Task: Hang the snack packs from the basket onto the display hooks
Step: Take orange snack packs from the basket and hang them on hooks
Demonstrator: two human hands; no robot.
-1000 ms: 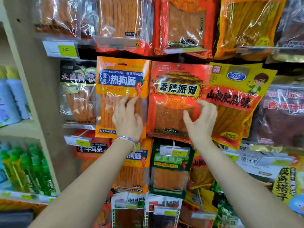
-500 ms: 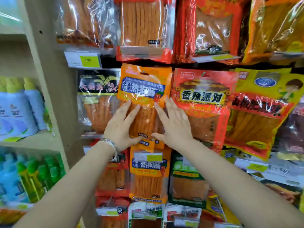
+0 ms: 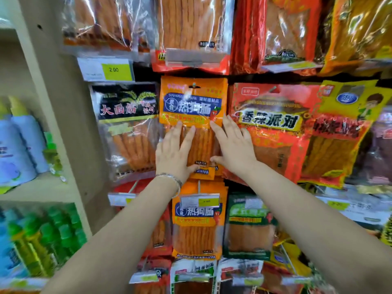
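An orange snack pack [image 3: 192, 102] with a blue label hangs on a display hook at the middle of the rack. My left hand [image 3: 175, 153] lies flat on its lower left part, fingers spread, a bracelet on the wrist. My right hand [image 3: 232, 149] presses flat against its lower right edge, thumb under the pack's bottom. Neither hand grips the pack. Right of it hangs a red snack pack [image 3: 273, 132], left of it a black-labelled pack [image 3: 127, 128]. The basket is out of view.
More snack packs fill the hooks above, below and to the right, with a yellow price tag [image 3: 113, 70] at upper left. A beige shelf upright [image 3: 61, 124] stands left of the rack, with blue bottles [image 3: 19, 145] and green bottles [image 3: 42, 240] on its shelves.
My right hand left the red pack and came over to the orange pack beside my left hand. The orange pack, tilted half a second ago, now hangs straight. My view shifted left and closer.
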